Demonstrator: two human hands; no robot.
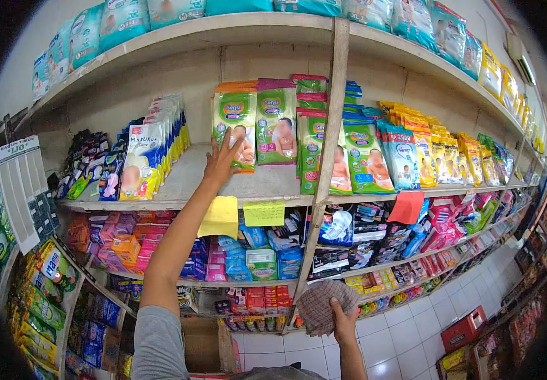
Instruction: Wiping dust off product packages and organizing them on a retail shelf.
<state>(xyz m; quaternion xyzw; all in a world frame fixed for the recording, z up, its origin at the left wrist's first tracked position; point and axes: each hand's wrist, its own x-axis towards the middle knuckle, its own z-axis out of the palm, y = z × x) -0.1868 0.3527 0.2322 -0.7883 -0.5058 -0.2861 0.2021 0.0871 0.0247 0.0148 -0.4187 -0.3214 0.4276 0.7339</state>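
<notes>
My left hand (220, 160) reaches up to the shelf with its fingers spread against the lower front of a green, orange-topped Sensi diaper pack (233, 111). The fingers lie flat on the pack rather than around it. Beside it stands a purple-topped diaper pack (276, 128). Low in front of me, my right hand (344, 318) grips a bunched brown checked cloth (318, 308), thumb on top. More green diaper packs (367, 166) stand in rows to the right, partly behind a wooden post (326, 142).
White-and-yellow Makuku packs (136, 161) stand left of my arm on the wooden shelf (183, 183). Yellow (218, 216) and red paper notes (405, 207) hang from its edge. Pads fill the shelf below. A red crate (464, 328) sits on the tiled floor (397, 327).
</notes>
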